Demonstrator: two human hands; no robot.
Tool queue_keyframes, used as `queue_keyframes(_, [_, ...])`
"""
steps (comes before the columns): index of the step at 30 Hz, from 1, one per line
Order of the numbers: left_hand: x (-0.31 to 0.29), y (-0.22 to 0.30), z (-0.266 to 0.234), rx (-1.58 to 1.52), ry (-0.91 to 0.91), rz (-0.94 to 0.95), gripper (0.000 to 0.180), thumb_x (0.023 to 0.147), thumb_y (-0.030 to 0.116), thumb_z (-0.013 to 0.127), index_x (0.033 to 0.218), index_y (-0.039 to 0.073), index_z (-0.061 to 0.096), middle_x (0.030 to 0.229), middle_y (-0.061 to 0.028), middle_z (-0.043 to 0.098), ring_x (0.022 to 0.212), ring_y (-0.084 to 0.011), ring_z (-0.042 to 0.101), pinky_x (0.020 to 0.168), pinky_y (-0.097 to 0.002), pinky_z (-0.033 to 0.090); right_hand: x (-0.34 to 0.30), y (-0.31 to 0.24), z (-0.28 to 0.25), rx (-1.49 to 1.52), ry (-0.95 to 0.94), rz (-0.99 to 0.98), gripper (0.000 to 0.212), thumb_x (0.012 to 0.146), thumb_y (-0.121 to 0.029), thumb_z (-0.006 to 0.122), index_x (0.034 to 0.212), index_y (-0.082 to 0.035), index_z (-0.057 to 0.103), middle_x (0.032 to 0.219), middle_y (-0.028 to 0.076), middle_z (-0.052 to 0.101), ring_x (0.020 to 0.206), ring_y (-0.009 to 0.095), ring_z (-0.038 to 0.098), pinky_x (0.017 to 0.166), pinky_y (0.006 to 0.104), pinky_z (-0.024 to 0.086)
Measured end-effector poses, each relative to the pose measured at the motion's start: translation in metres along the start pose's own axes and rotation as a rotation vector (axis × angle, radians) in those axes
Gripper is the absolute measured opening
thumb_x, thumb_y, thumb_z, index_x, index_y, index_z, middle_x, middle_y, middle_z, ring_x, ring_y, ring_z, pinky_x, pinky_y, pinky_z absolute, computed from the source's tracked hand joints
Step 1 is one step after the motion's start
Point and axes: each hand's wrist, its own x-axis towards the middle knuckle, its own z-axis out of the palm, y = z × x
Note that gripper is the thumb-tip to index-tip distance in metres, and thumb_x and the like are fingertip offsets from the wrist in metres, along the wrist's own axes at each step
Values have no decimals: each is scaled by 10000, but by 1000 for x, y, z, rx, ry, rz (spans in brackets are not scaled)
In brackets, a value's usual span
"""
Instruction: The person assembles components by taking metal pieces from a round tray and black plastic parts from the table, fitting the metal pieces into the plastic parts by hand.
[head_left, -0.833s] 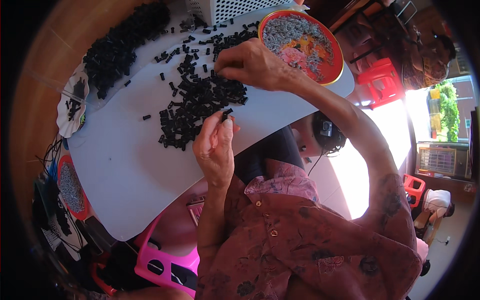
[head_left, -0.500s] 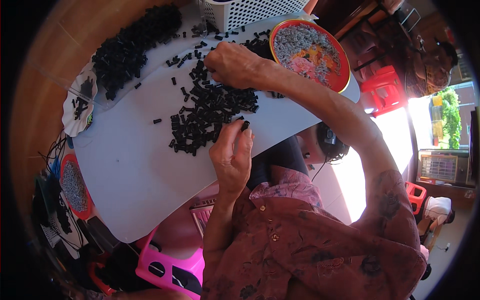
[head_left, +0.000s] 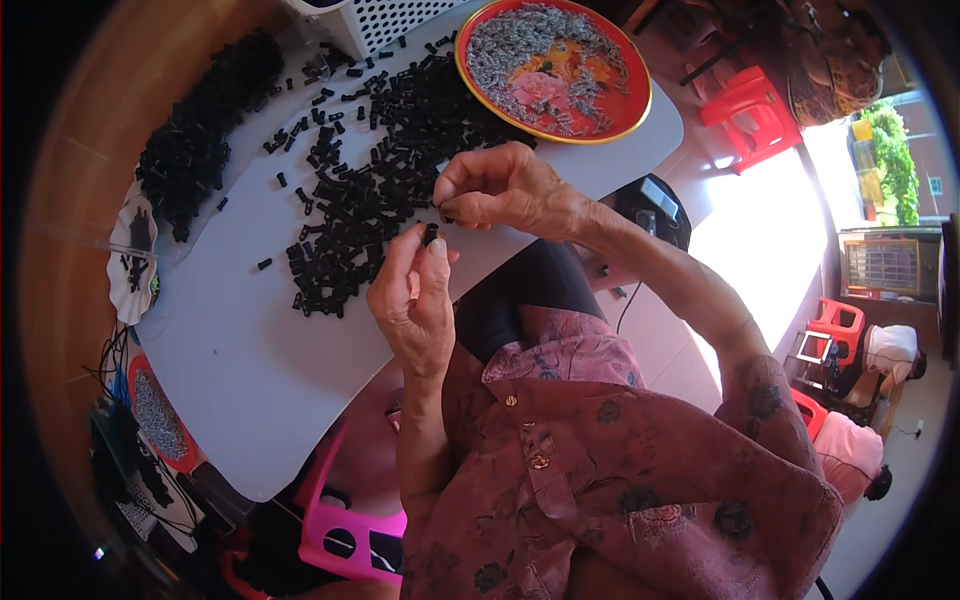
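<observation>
My left hand (head_left: 412, 300) is raised over the near edge of the white table (head_left: 250, 360), pinching a small black plastic piece (head_left: 431, 236) between thumb and fingertips. My right hand (head_left: 500, 188) hovers just above it, fingers curled, with a small dark piece at its fingertips. Both hands meet beside a loose pile of small black pieces (head_left: 370, 200) spread across the table. A red round tray (head_left: 640, 105) with several small grey pieces stands at the far right of the table.
A second heap of black pieces (head_left: 190, 150) lies at the table's far left. A white perforated basket (head_left: 385, 22) stands at the back. A pink stool (head_left: 350, 525) is below the table, and red plastic chairs (head_left: 745, 100) stand to the right.
My right hand has lifted off the pile and come toward my left hand. The left hand has risen with its black piece, so both hands are now close together.
</observation>
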Motion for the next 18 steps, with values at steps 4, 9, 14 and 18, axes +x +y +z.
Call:
queue_keyframes(4, [3, -3, 6, 68, -15, 32, 165, 895, 93, 578, 1007, -26, 603, 734, -75, 624, 643, -115, 587, 580, -247, 449, -6, 8, 1, 165, 50, -74, 140, 833, -42, 632, 965, 0, 645, 798, -4, 614, 690, 39, 536, 630, 195, 459])
queue_keyframes(9, [2, -1, 6, 139, -92, -35, 182, 903, 140, 561, 996, -9, 608, 738, -62, 621, 659, -117, 571, 603, -252, 437, -7, 16, -1, 179, 49, -110, 142, 855, -57, 648, 988, -15, 669, 843, 1, 632, 707, 43, 551, 657, 188, 472])
queue_keyframes(14, [3, 1, 6, 140, -116, -73, 209, 914, 172, 545, 995, -11, 606, 764, -57, 618, 698, -114, 559, 645, -250, 433, -7, 18, 2, 190, 73, -155, 139, 854, -81, 665, 980, -22, 669, 843, -8, 634, 720, 41, 549, 666, 185, 470])
queue_keyframes(18, [4, 0, 6, 147, -76, 19, 164, 895, 131, 567, 981, -3, 608, 681, -75, 619, 596, -131, 582, 535, -262, 434, -7, 17, 3, 127, 78, -153, 121, 849, -77, 671, 958, -24, 667, 848, -8, 638, 732, 43, 551, 673, 187, 470])
